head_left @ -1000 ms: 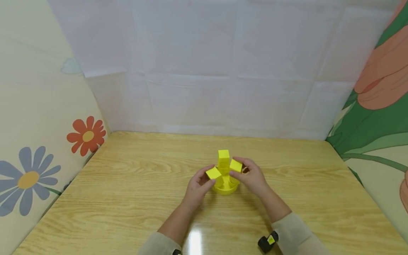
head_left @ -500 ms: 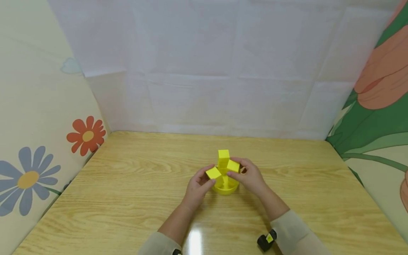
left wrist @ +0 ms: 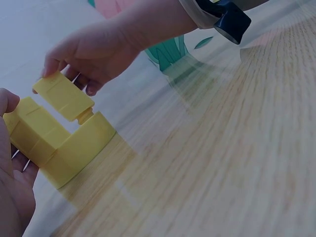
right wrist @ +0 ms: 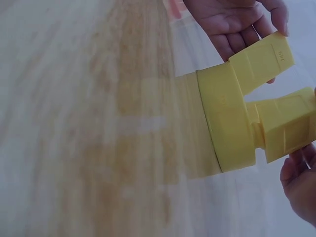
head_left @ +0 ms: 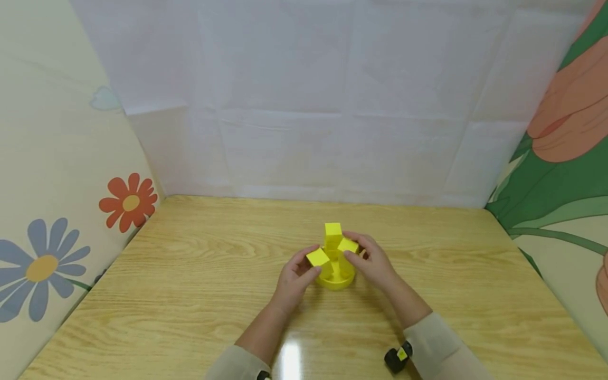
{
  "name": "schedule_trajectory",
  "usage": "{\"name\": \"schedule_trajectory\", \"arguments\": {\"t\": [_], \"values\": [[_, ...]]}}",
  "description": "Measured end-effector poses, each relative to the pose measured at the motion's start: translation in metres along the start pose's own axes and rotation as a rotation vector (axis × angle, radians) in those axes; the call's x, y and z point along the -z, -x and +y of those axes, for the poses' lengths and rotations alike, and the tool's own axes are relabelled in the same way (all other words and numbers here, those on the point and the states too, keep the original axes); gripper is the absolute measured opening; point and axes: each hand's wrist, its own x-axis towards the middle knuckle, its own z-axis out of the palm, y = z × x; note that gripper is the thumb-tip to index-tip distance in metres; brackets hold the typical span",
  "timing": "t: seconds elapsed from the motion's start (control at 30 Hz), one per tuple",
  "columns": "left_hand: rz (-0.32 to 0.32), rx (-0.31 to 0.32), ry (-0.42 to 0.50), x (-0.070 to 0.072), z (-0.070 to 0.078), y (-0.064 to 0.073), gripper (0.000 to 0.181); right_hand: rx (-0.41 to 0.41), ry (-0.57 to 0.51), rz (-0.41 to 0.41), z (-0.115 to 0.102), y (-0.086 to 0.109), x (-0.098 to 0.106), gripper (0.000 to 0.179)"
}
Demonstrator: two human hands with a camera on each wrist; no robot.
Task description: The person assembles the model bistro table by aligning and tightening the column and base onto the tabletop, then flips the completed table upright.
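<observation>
A yellow round base (head_left: 335,285) stands on the table, bearing three upright square-topped yellow blocks. My left hand (head_left: 291,285) holds the left block (head_left: 318,257) between thumb and fingers. My right hand (head_left: 377,265) grips the right block (head_left: 348,246), its thumb at the top edge. The back block (head_left: 333,232) stands taller in view, untouched. In the left wrist view, the right block (left wrist: 66,97) tilts and shows a narrow neck above the base (left wrist: 84,148). That neck also shows in the right wrist view under the right block (right wrist: 291,123); its contact with the base is unclear.
The wood-grain table (head_left: 199,274) spreads around the base. A white sheet (head_left: 304,105) hangs behind it, and flower-patterned cloth (head_left: 43,158) flanks both sides. Each wrist wears a dark device, the right one (head_left: 396,360) near the table's front.
My right hand has shifted slightly left with the right block, bringing it closer to the back one. Its thumb has moved up to the block's top edge. My left hand stays in place.
</observation>
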Motion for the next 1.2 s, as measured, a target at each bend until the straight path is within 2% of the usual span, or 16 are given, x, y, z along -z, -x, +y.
{"name": "schedule_trajectory", "arguments": {"t": [0.2,0.47,0.7,0.87,1.2], "values": [[-0.001,0.000,-0.005,0.000,0.001,0.000,0.049,-0.025,-0.041,-0.029,0.004,-0.005,0.002,0.044],[0.010,0.005,-0.009,0.000,0.000,0.000,0.049,-0.145,-0.121,0.007,0.008,-0.009,0.002,0.052],[0.012,0.002,-0.018,-0.001,0.001,0.000,0.049,-0.080,-0.244,-0.021,0.014,-0.006,0.003,0.042],[0.010,0.005,-0.012,-0.001,0.001,-0.001,0.050,-0.071,-0.313,-0.015,0.017,-0.005,0.005,0.039],[0.011,0.011,-0.013,-0.001,0.002,-0.001,0.049,-0.157,-0.258,0.054,0.019,0.000,0.006,0.041]]}}
